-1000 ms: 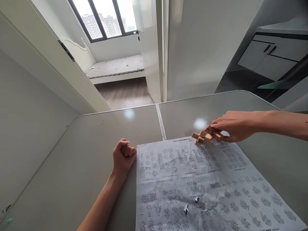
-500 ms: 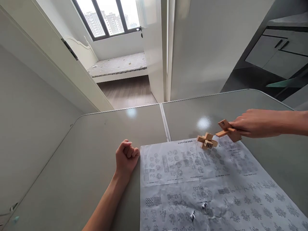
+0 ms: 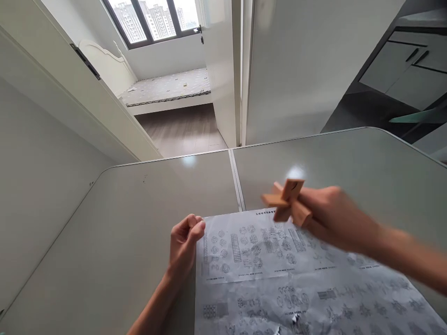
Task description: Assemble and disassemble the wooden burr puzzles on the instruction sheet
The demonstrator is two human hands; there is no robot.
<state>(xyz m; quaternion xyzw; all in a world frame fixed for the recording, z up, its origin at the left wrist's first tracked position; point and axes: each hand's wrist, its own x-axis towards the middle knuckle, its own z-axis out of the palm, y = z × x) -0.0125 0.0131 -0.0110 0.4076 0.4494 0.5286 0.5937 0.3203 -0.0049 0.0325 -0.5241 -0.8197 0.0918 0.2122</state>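
My right hand (image 3: 328,209), blurred by motion, grips a wooden burr puzzle (image 3: 288,202) of crossed, notched sticks. A dark mark shows on one stick's face. The puzzle is held over the top edge of a printed diagram sheet (image 3: 244,274), and its sticks point several ways. My left hand (image 3: 186,239) is closed in a loose fist at the sheet's upper left corner, with nothing visible in it. The smaller wooden burr puzzle seen earlier on the sheet does not show now; the right hand and held puzzle cover that area.
A grey-green table (image 3: 139,232) with a pale seam (image 3: 236,181) lies under the sheet. The sheet is creased and has small torn spots (image 3: 296,321) low down. Past the far edge are an open door (image 3: 221,70), a bed (image 3: 167,88) and cabinets (image 3: 401,65).
My right hand has swung left and nearer with the larger puzzle. The smaller puzzle has gone from sight. My left fist has turned slightly, its thumb now over the fingers. The view has shifted a little.
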